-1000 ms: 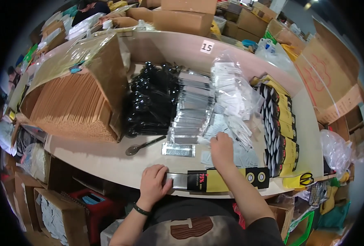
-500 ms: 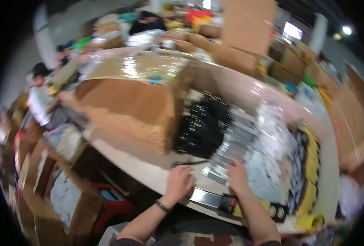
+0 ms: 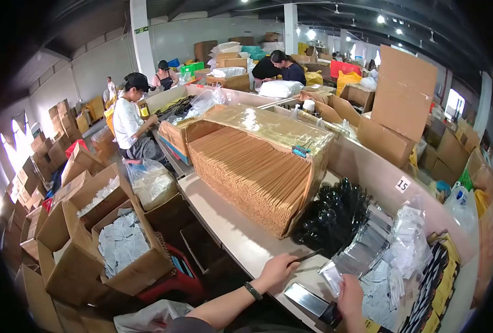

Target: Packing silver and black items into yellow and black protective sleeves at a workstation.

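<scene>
- Two hands of mine show at the near edge of the pale surface (image 3: 224, 230): the left hand (image 3: 277, 270) with a dark wristband, the right hand (image 3: 350, 297) further right.
- My left hand lies palm down on the surface with its fingers loosely curled; its fingertips touch the near end of a thin dark tool (image 3: 306, 256). I cannot tell whether they pinch it or only rest on it.
- My right hand lies flat with fingers spread on a shiny silver packet (image 3: 307, 298) and the black-ended piece beside it, holding nothing in its grip that I can see.
- Just far of the right hand lies a row of silver foil packets (image 3: 368, 244), and to their right a heap of clear plastic bags (image 3: 407, 233).
- Behind the tool, a pile of glossy black items (image 3: 332, 219) leans against an open cardboard box (image 3: 257, 166) packed with brown envelopes on edge.
- At the far right edge, yellow and black packages (image 3: 443, 283) run along the surface.
- On the floor to the left stand open cartons (image 3: 119, 244) holding white packets.
- Far left, a person in a white shirt (image 3: 127, 119) sits at another surface; two more people (image 3: 279, 66) work at the far end.
</scene>
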